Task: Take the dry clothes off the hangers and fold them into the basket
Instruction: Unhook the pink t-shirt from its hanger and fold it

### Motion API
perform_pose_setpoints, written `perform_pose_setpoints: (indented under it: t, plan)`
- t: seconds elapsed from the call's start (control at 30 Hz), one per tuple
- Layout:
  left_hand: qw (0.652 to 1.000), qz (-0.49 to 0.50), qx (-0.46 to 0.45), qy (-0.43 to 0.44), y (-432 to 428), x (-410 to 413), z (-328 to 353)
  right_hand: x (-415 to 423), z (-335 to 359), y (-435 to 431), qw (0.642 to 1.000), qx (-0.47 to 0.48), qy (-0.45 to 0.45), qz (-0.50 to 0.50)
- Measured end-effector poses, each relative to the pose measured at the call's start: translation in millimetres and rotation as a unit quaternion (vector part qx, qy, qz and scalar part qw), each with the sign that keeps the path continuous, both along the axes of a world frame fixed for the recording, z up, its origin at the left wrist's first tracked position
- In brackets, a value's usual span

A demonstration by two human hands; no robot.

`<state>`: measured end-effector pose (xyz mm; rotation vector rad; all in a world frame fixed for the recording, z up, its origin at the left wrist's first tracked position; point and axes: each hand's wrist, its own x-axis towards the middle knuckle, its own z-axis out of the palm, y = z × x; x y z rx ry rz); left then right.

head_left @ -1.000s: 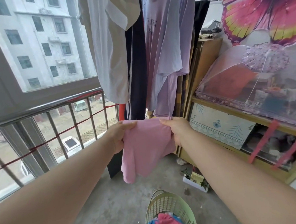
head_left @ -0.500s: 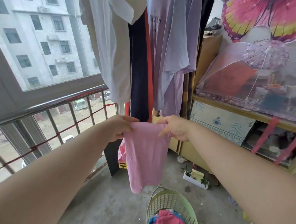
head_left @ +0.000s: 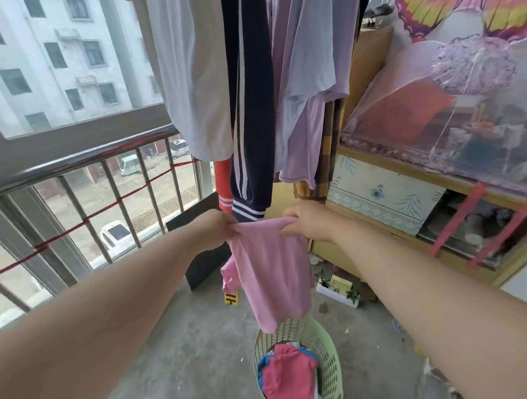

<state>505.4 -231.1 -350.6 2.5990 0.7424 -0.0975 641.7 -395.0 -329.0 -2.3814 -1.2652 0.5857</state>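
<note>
Left hand [head_left: 216,229] and right hand [head_left: 307,223] each pinch a top corner of the pale pink garment [head_left: 272,272], hanging limp, folded narrow, above the green basket [head_left: 328,357].

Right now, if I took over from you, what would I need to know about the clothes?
Left hand and right hand each pinch a top corner of the pink top, which hangs in the air above the basket.
Done: some clothes lie in the basket.
Left: fold the pink top and drop it in, then take down the white shirt, navy trousers and lilac shirts hanging overhead.
</note>
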Motion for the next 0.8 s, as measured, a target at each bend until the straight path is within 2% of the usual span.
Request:
perform_pose_setpoints:
  t: [0.1, 0.27, 0.37, 0.47, 0.63, 0.8]
  plan:
    - [0.999, -0.047, 0.018, 0.000, -1, 9, -17, 4, -8, -3, 0.999, -0.021, -0.030, 0.021]
    - [0.997, -0.064, 0.032, 0.007, -8, 26, -51, 21, -34, -14, 0.993, -0.086, -0.079, 0.019]
    - [0.998, -0.063, 0.003, 0.009, -16, 38, -73, 32, -57, -24, 0.987, -0.131, -0.091, 0.018]
    - [0.995, -0.061, -0.066, 0.044, -25, 50, -102, 45, -89, -33, 0.982, -0.168, -0.087, 0.018]
    - [0.986, -0.067, -0.130, 0.085, -40, 70, -159, 70, -158, -45, 0.978, -0.205, -0.044, -0.005]
    - [0.982, -0.039, -0.142, 0.119, -52, 88, -218, 92, -232, -53, 0.970, -0.242, -0.005, -0.033]
